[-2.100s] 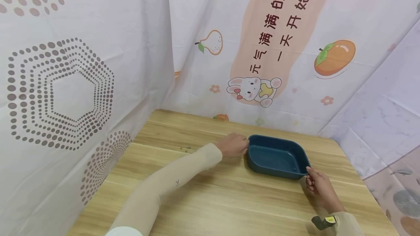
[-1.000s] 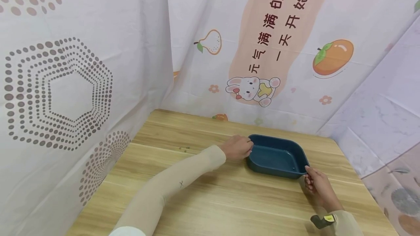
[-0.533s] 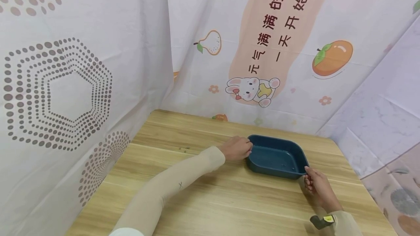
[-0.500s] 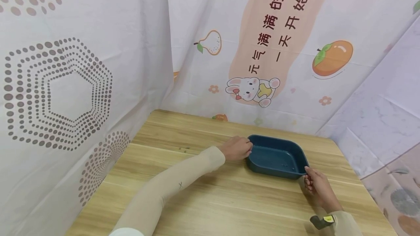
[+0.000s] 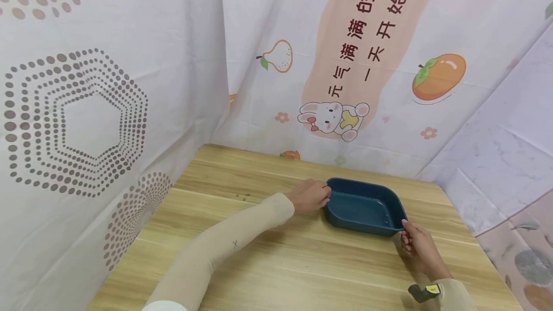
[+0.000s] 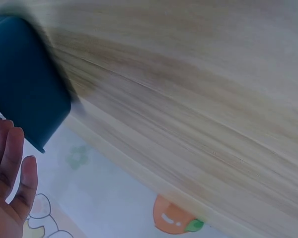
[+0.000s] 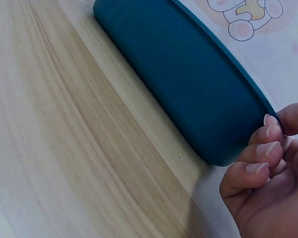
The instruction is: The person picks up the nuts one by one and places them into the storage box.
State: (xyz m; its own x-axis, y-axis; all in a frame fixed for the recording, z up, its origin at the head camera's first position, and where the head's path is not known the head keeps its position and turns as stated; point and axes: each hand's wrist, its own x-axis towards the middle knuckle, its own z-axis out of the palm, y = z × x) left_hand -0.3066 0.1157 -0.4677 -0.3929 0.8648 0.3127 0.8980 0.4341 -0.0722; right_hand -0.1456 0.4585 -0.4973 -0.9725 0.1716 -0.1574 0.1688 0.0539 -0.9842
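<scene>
A dark blue tray [image 5: 358,209] with rounded corners and low walls rests toward the back right of the table. Inside it, near the right end, lie small dark bits [image 5: 386,221] too tiny to identify. My right hand [image 5: 421,247] pinches the rim at the near right corner, thumb above and fingers curled below. My left hand [image 5: 307,195] is at the tray's left end, fingertips right at the rim. In the left wrist view its fingers [image 6: 12,153] are loosely bent beside the tray wall, with nothing seen in them; the thumb is hidden.
Several tiny dark pieces [image 5: 244,199] lie on the wooden table [image 5: 276,263], left of the tray and beyond the left forearm. A printed white curtain [image 5: 268,114] hangs behind the table's back edge, with more cloth at both sides.
The left hand moved right to the tray's rim, then drew slightly back left. A second small dark bit appeared in the tray and shifted toward its right end. The right hand kept its pinch.
</scene>
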